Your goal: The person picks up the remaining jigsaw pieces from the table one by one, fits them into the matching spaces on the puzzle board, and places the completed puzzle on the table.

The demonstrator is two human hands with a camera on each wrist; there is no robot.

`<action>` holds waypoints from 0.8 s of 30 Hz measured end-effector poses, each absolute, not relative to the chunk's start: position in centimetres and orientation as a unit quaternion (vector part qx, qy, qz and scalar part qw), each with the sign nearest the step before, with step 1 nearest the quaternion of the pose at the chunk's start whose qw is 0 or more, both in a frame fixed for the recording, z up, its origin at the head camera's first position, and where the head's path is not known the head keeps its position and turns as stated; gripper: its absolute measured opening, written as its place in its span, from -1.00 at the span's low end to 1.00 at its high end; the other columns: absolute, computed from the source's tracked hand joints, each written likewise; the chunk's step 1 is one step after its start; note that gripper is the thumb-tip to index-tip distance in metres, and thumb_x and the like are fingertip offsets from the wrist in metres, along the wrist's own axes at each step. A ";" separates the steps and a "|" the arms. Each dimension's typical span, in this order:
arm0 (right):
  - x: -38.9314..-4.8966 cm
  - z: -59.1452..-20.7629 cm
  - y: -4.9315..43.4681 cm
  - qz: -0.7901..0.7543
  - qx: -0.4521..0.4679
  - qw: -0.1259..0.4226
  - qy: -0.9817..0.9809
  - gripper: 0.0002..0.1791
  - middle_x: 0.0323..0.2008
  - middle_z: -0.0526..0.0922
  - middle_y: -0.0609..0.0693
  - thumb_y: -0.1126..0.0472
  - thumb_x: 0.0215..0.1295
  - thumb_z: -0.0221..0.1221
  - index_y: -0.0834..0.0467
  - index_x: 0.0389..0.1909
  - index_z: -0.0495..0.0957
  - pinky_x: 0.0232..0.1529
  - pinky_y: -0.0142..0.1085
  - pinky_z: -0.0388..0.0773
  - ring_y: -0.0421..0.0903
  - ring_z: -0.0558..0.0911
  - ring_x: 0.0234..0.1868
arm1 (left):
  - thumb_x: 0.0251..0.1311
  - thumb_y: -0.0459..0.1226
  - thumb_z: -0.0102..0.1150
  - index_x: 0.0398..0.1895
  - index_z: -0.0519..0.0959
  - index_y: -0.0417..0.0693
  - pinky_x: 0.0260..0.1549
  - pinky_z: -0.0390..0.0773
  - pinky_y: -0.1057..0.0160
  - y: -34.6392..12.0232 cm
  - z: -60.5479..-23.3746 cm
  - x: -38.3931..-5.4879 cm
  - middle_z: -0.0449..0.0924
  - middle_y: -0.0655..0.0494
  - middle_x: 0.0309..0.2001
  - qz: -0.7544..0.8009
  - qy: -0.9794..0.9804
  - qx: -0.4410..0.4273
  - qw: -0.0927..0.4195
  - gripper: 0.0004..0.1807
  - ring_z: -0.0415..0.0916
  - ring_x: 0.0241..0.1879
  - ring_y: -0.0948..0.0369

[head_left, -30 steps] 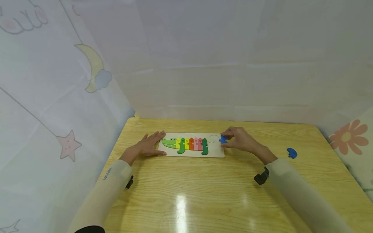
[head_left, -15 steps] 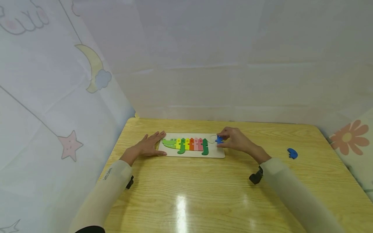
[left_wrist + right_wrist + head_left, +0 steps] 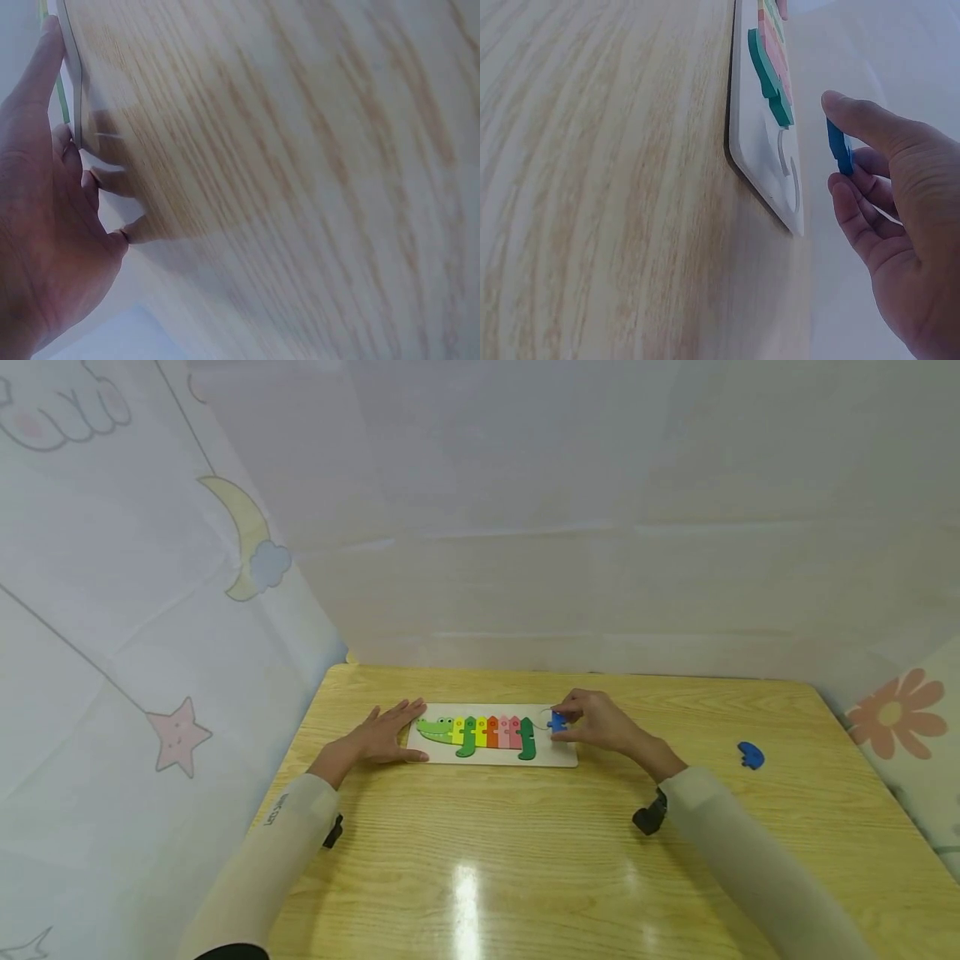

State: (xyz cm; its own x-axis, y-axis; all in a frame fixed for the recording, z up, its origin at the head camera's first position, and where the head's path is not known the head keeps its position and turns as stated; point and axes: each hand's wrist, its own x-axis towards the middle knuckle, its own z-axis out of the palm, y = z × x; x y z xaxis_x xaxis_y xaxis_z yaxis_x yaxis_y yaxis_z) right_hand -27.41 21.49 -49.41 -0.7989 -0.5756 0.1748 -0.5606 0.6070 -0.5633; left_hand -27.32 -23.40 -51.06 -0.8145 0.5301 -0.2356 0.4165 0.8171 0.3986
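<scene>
From where I stand, the person's right hand has a small blue puzzle piece pinched between thumb and fingers. The piece hangs over the right end of a pale crocodile board, and seen from the right wrist it is clear of the surface. Below it, a thin curved line runs across the bare wood there.

The left hand lies at the board's other end, fingers straight and spread apart, thumb at the near corner and fingertips at the far one; it grips nothing.

Between the hands, the crocodile has its green head, then strips in yellow, green, yellow, orange-red and two pinks, ending in a dark green leg piece. The blue piece is just beside that leg, not touching it.

Another blue piece, rounded along one side, lies on the wooden desk, well apart to the right. Behind, the pale wall covering bears a moon, a pink star and an orange flower
</scene>
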 end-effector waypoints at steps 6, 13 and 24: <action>-27.4 -49.7 21.2 -0.314 -0.310 0.022 0.897 -0.41 -0.19 0.69 0.03 0.10 0.14 0.61 0.36 0.12 0.74 -0.17 -0.18 0.71 -0.09 0.65 -0.21 | 0.31 0.25 0.34 0.76 -0.04 -0.02 0.54 -0.28 -0.46 -23.5 -51.1 -27.3 -0.14 -0.02 0.74 0.164 0.938 0.253 0.168 0.16 -0.20 0.71 -0.11; -27.4 -49.9 20.7 -0.317 -0.316 0.017 0.894 -0.40 -0.21 0.68 0.03 0.12 0.13 0.62 0.38 0.11 0.73 -0.24 -0.30 0.65 -0.11 0.62 -0.26 | 0.31 0.24 0.34 0.76 -0.05 0.00 0.55 -0.29 -0.45 -23.6 -51.1 -27.5 -0.14 -0.01 0.74 0.156 0.940 0.253 0.167 0.16 -0.21 0.71 -0.09; -27.7 -51.0 20.2 -0.325 -0.310 0.023 0.893 -0.39 -0.21 0.68 0.03 0.09 0.13 0.62 0.38 0.11 0.73 -0.29 -0.36 0.58 -0.12 0.57 -0.28 | 0.30 0.28 0.32 0.76 -0.05 -0.02 0.55 -0.29 -0.45 -23.5 -51.1 -27.4 -0.15 -0.03 0.74 0.157 0.939 0.252 0.171 0.18 -0.22 0.71 -0.10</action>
